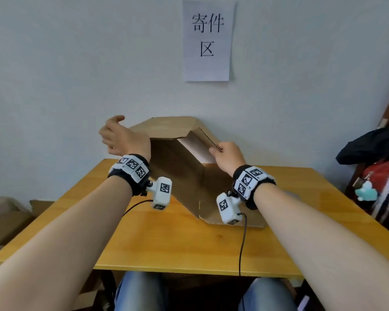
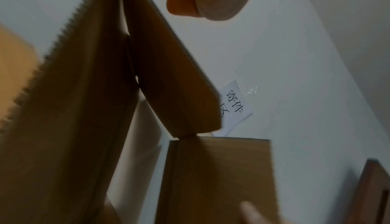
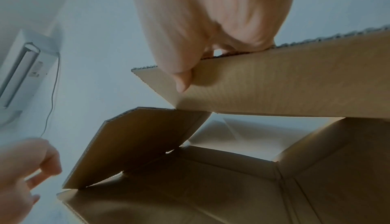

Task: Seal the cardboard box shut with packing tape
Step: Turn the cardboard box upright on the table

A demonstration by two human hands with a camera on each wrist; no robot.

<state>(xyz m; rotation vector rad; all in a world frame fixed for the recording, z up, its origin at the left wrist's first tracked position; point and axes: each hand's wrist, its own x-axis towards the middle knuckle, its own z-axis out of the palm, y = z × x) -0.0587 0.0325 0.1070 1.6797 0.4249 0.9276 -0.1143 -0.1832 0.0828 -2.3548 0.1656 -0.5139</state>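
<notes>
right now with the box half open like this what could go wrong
1. Only the right hand pinches a flap edge of the brown cardboard box; the left hand hovers beside the box's left flap without gripping, so the box could twist or fold back.
2. The box stands at the far part of the yellow wooden table, close to the wall, which may crowd the far flap.
3. No packing tape is in view, so the flaps may spring open before sealing.
</notes>
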